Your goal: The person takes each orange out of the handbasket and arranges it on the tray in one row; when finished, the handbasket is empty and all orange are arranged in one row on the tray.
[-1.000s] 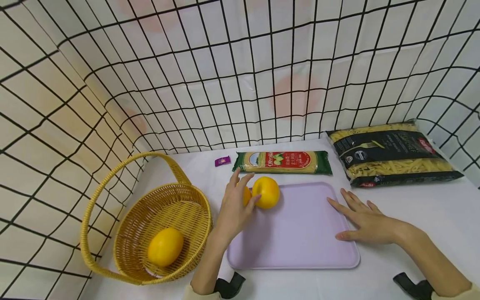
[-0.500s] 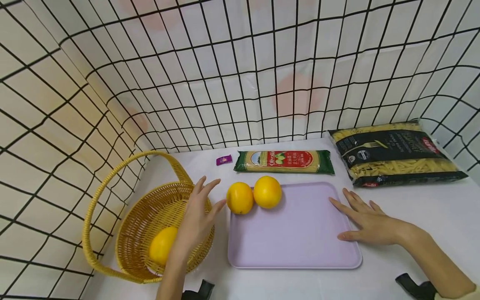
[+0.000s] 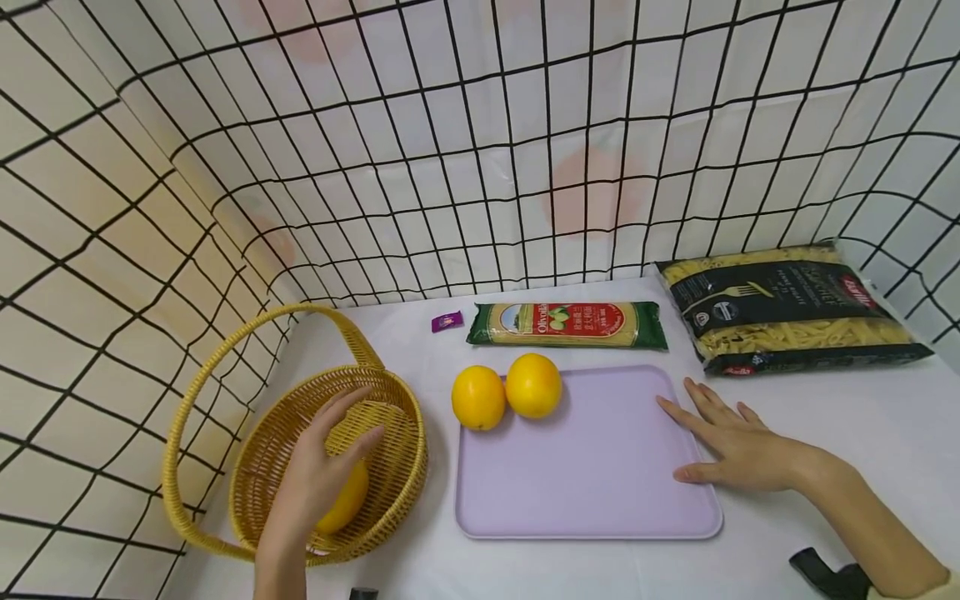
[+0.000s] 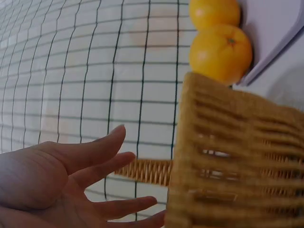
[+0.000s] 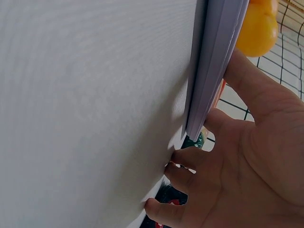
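Over the wicker basket [image 3: 408, 392] my left hand [image 3: 318, 462] hovers with its fingers apart, holding nothing. Below it in the basket lies an orange [image 3: 351, 500], partly hidden by the hand. Two more oranges sit side by side at the far left corner of the lilac tray [image 3: 592, 475]: a left orange [image 3: 478, 397] and a right orange [image 3: 533, 386]. At the tray's right edge my right hand [image 3: 738, 446] rests with spread fingers; thumb and forefinger touch the rim, the others lie beside it. The left wrist view shows the left hand [image 4: 71, 180] apart from the basket's rim.
Behind the tray lies a pack of spaghetti [image 3: 567, 324], with a small purple packet [image 3: 447, 322] to its left. A large bag of penne [image 3: 787, 308] lies at the back right. Black wire mesh [image 3: 487, 150] walls the table's back and sides. The basket's tall handle [image 3: 174, 425] arches up at left.
My left hand has let go of the left orange at the tray's corner and moved left and nearer, over the basket. The right hand stays at the tray's edge.
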`<control>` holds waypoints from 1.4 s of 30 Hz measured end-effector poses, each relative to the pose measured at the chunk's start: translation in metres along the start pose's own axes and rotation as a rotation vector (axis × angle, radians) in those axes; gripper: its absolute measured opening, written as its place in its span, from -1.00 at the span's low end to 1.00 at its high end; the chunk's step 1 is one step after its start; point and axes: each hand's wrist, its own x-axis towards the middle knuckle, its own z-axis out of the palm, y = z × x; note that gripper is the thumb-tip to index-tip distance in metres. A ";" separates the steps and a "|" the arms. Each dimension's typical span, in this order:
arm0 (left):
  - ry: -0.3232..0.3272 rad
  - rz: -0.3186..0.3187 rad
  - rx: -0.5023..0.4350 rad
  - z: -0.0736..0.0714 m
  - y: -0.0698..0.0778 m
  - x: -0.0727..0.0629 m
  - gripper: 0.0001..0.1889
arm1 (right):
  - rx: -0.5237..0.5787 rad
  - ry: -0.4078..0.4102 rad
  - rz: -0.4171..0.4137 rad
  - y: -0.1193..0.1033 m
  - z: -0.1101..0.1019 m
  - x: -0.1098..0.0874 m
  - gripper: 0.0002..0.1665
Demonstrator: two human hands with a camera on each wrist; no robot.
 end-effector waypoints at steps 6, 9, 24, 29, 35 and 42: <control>-0.011 -0.127 -0.018 -0.012 -0.016 -0.012 -0.43 | -0.018 -0.003 0.002 -0.001 0.000 -0.001 0.15; -0.011 -0.188 -0.045 -0.014 -0.023 -0.016 -0.42 | -0.022 -0.004 0.006 -0.002 0.000 0.000 0.15; -0.021 -0.250 -0.001 -0.005 -0.036 -0.021 -0.35 | -0.009 -0.002 0.003 -0.001 0.000 -0.001 0.14; -0.008 -0.243 0.000 -0.003 -0.037 -0.021 -0.39 | -0.014 -0.003 0.007 -0.002 -0.001 -0.001 0.14; 0.025 -0.225 -0.040 -0.002 -0.037 -0.019 -0.50 | -0.009 -0.002 0.008 -0.002 -0.001 -0.001 0.14; -0.042 -0.293 0.002 -0.002 -0.039 -0.018 -0.49 | -0.015 -0.004 0.006 -0.002 0.000 -0.001 0.14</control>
